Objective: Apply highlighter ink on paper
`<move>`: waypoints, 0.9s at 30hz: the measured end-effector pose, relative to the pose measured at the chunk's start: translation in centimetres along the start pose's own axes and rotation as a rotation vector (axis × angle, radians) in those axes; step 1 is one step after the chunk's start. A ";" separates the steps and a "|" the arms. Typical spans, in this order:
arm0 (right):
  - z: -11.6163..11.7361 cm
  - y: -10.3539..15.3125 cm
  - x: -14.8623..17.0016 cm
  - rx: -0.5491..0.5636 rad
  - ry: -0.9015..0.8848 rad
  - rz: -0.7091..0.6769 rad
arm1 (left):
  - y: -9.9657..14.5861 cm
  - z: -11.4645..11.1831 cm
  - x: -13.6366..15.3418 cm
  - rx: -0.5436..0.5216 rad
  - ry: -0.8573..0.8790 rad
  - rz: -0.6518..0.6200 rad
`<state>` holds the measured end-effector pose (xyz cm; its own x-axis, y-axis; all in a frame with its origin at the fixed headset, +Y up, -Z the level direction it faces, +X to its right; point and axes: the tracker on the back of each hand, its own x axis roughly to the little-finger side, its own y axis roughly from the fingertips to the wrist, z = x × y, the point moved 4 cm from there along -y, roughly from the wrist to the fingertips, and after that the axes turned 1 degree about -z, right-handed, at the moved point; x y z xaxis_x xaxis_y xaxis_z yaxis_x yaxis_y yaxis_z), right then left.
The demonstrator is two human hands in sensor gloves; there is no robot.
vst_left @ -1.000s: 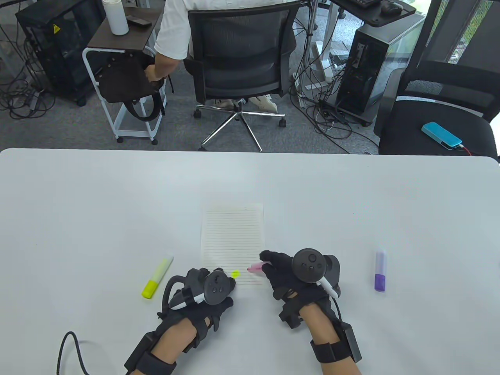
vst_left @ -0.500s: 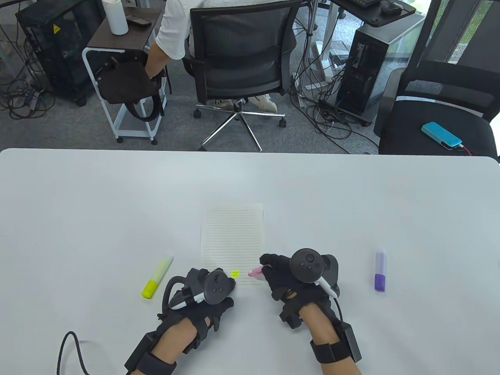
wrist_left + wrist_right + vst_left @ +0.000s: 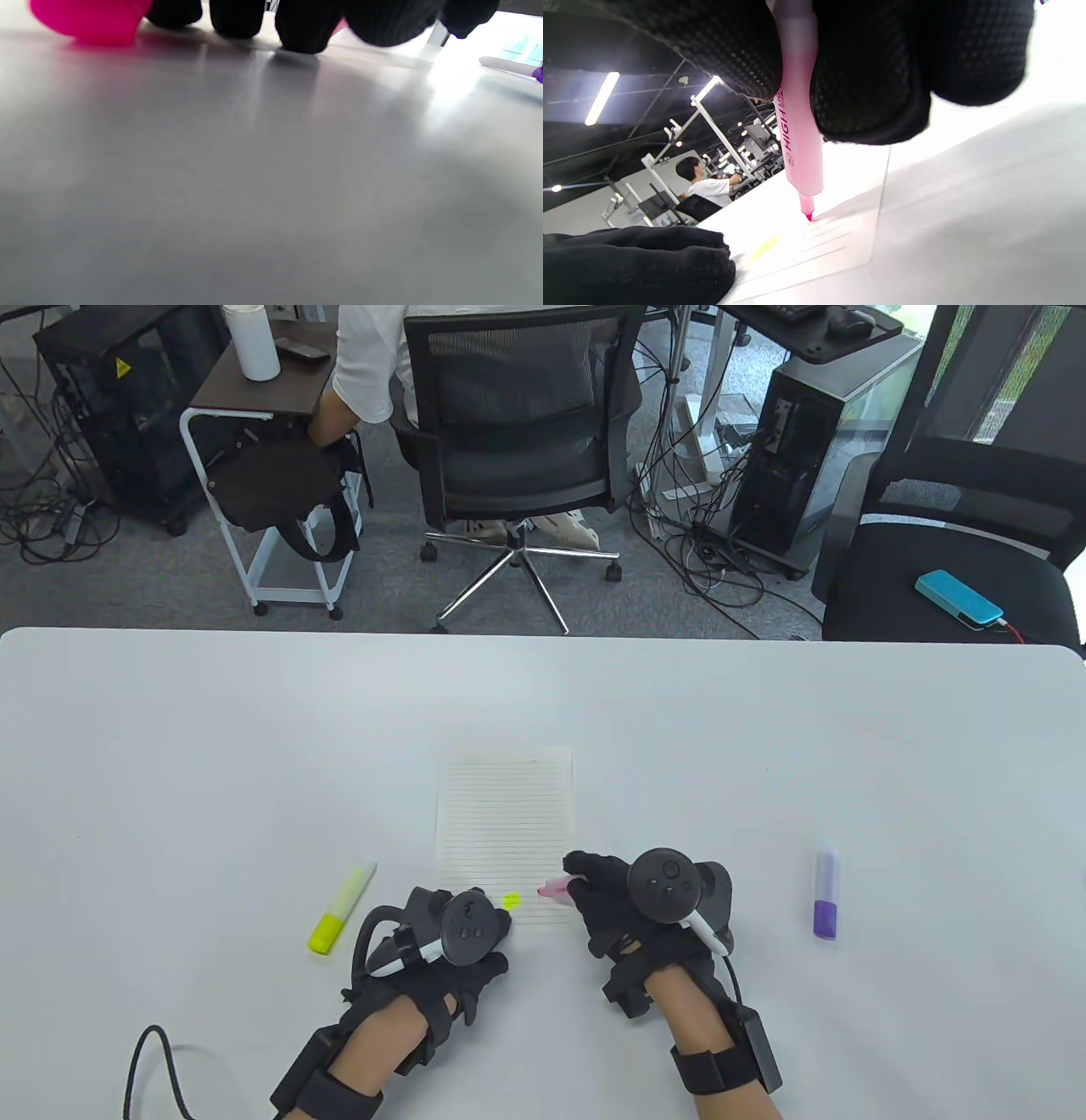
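A lined sheet of paper [image 3: 506,823] lay flat at the near centre of the white table [image 3: 170,746], its long side running near to far. A small yellow mark [image 3: 511,901] sat on its near edge. No container stood on the table; the only holder in view was a white cart [image 3: 254,475] on the floor beyond, carrying a white bottle [image 3: 250,341] on its top shelf and a dark bag [image 3: 271,487] hung at its side.

The right hand [image 3: 632,908] rested at the paper's near right corner, knuckles up, tracker on its back. Its fingers [image 3: 865,72] pinched the barrel of a pink highlighter [image 3: 799,127], uncapped, held steeply with the tip down. In the right wrist view the tip touched the paper close to its right edge, just right of the yellow mark [image 3: 763,248].

The left hand [image 3: 450,933] lay at the paper's near left corner, fingers curled down with the fingertips [image 3: 297,29] touching the table. A pink cap [image 3: 89,19] showed beside them in the left wrist view; whether the hand gripped it could not be told.

A yellow highlighter [image 3: 341,908] lay capped on the table left of the left hand, apart from it. A purple highlighter [image 3: 826,895] lay well to the right of the right hand
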<state>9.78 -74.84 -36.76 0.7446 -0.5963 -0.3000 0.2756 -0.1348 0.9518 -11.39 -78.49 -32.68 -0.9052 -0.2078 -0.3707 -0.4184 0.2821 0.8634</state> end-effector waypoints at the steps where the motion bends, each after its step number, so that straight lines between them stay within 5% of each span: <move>1: -0.1 0.0 0.0 0.002 0.008 0.008 | 0.0 0.0 0.0 0.001 0.001 0.000; 27: -1.1 0.2 0.5 0.025 0.029 0.063 | 0.0 -0.2 0.1 0.016 0.015 0.005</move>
<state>10.89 -74.27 -36.80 0.7771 -0.5814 -0.2412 0.2130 -0.1176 0.9699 -11.47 -78.68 -32.68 -0.9063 -0.2204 -0.3606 -0.4147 0.2984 0.8596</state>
